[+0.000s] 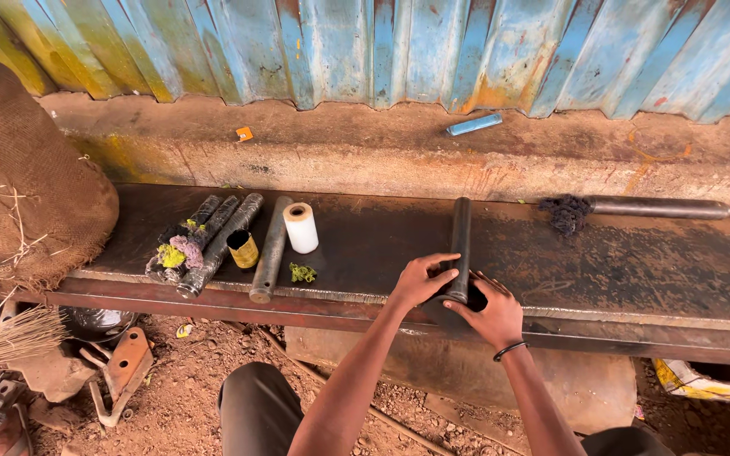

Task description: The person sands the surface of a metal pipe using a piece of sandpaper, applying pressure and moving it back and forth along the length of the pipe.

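On the dark steel bench (601, 262), both hands grip the near end of a black metal tube (461, 245): left hand (420, 281) curled over it, right hand (487, 314) clamped beneath. It looks heavy, rigid, perhaps greasy; best gripped around the shaft. Its long axis points away toward the blue sheet wall (399, 51).

Beneath the fingers (443, 274) of both hands, a dark, smooth matt metal pipe (461, 245) lies on a long, greasy, dull black steel bench (618, 262). Left of the fingers stands a white, smooth paper-like roll (301, 227); beyond it, rough brown burlap sacking (19, 177).
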